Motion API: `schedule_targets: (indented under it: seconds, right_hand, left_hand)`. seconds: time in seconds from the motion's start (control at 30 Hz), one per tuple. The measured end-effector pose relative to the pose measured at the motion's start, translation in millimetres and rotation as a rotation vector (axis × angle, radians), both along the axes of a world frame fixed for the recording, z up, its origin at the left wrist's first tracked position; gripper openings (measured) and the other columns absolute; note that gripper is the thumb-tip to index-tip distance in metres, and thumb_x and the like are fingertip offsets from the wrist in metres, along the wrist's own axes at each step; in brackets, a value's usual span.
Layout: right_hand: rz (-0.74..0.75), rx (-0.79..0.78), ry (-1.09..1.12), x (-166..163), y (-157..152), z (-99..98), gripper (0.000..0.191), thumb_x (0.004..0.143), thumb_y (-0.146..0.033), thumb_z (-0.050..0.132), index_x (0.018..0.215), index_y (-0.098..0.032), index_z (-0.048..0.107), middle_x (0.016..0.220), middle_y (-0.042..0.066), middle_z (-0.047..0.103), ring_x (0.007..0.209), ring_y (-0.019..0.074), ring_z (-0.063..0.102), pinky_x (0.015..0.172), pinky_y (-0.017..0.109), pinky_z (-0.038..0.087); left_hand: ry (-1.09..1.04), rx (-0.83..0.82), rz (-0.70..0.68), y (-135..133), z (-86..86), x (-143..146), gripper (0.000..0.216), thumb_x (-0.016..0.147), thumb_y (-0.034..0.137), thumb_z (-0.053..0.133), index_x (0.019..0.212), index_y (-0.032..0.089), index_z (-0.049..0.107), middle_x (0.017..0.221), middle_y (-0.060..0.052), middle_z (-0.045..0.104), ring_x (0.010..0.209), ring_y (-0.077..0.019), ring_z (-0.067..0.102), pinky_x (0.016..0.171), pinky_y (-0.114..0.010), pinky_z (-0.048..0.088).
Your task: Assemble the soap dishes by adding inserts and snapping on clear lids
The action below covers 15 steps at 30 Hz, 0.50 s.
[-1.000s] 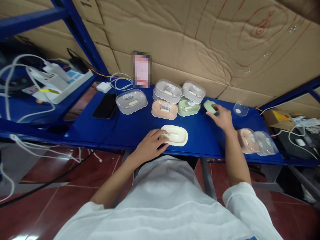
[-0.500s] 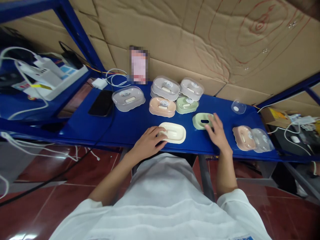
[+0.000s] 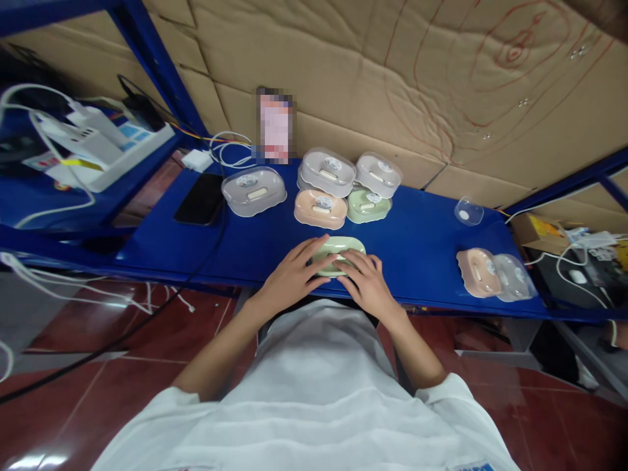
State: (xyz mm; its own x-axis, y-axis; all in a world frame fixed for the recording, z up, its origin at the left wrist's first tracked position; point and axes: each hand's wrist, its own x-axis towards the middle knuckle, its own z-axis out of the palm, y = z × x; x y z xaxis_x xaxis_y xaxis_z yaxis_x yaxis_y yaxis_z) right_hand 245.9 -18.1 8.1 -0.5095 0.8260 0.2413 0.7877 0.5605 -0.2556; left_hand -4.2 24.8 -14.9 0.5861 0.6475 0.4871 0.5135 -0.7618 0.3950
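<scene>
Left hand [image 3: 294, 275]: fingers spread flat on the pale green soap dish [image 3: 338, 252].
Right hand [image 3: 366, 282]: fingers spread, pressing the same dish.
Support: blue shelf [image 3: 422, 245].

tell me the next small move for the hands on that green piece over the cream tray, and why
Probably press down evenly with both hands. The green insert already lies over the cream tray, with the left hand and right hand flat on its near edge, so it looks placed. Whether it is fully seated cannot be told.
</scene>
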Motion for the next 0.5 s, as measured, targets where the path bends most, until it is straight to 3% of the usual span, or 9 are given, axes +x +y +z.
schedule_targets:
  seconds: [0.07, 0.13, 0.2, 0.27, 0.33, 0.4, 0.5]
  right_hand:
    - [0.061, -0.015, 0.004, 14, 12, 4.9, 0.042, 0.114, -0.041, 0.045, 0.151, -0.033, 0.063, 0.16, 0.008, 0.06, 0.152, 0.0272, 0.052, 0.123, 0.051, 0.039]
    - [0.022, 0.001, 0.036, 47, 36, 12.3, 0.042, 0.114, -0.045, 0.044, 0.147, -0.031, 0.066, 0.16, 0.008, 0.061, 0.149, 0.0251, 0.054, 0.123, 0.047, 0.041]
    - [-0.285, 0.1, 0.078, 94, 72, 20.2, 0.046, 0.114, -0.046, 0.04, 0.145, -0.026, 0.067, 0.156, 0.012, 0.063, 0.151, 0.0271, 0.051, 0.126, 0.05, 0.039]
    - [-0.709, 0.185, 0.068, 144, 112, 26.0, 0.053, 0.109, -0.046, 0.046, 0.151, -0.017, 0.06, 0.162, 0.022, 0.053, 0.156, 0.0357, 0.043, 0.125, 0.062, 0.035]
    - [-1.051, 0.131, 0.047, 186, 145, 28.3, 0.067, 0.103, -0.044, 0.055, 0.156, -0.005, 0.05, 0.163, 0.034, 0.046, 0.155, 0.0433, 0.041, 0.121, 0.072, 0.032]
    - [-1.2, 0.063, 0.042, 211, 166, 27.5, 0.071, 0.101, -0.042, 0.056, 0.155, 0.002, 0.048, 0.158, 0.041, 0.047, 0.15, 0.0479, 0.044, 0.116, 0.079, 0.031]
    - [-1.197, 0.025, 0.047, 214, 168, 22.8, 0.059, 0.102, -0.045, 0.054, 0.141, -0.001, 0.062, 0.143, 0.04, 0.061, 0.137, 0.0495, 0.056, 0.11, 0.083, 0.034]
  left_hand:
    - [-0.001, -0.024, -0.045, 2, -0.4, 0, 0.045, 0.106, 0.035, 0.067, 0.15, 0.028, 0.062, 0.159, -0.012, 0.059, 0.153, -0.0317, 0.05, 0.125, -0.056, 0.049]
    - [-0.006, -0.041, -0.05, 2, 0.3, 1, 0.037, 0.107, 0.037, 0.065, 0.142, 0.025, 0.067, 0.15, -0.01, 0.067, 0.152, -0.03, 0.052, 0.125, -0.054, 0.05]
    - [-0.007, -0.045, -0.037, 1, 1.8, 2, 0.033, 0.108, 0.036, 0.064, 0.137, 0.023, 0.07, 0.149, -0.011, 0.068, 0.152, -0.0296, 0.052, 0.125, -0.053, 0.05]
    - [-0.006, -0.052, -0.026, 0, 3.5, 2, 0.032, 0.108, 0.035, 0.063, 0.137, 0.023, 0.071, 0.15, -0.011, 0.067, 0.152, -0.0297, 0.052, 0.125, -0.053, 0.05]
    - [-0.008, -0.063, -0.024, -1, 4.7, 2, 0.032, 0.108, 0.034, 0.063, 0.138, 0.024, 0.07, 0.15, -0.011, 0.067, 0.153, -0.0302, 0.052, 0.125, -0.054, 0.051]
    - [-0.008, -0.065, -0.025, -1, 5.1, 2, 0.033, 0.108, 0.033, 0.063, 0.139, 0.024, 0.069, 0.151, -0.011, 0.066, 0.153, -0.0309, 0.052, 0.125, -0.055, 0.051]
    - [-0.004, -0.062, -0.029, -1, 4.9, 1, 0.033, 0.108, 0.033, 0.063, 0.139, 0.024, 0.069, 0.151, -0.011, 0.066, 0.154, -0.0309, 0.051, 0.125, -0.055, 0.051]
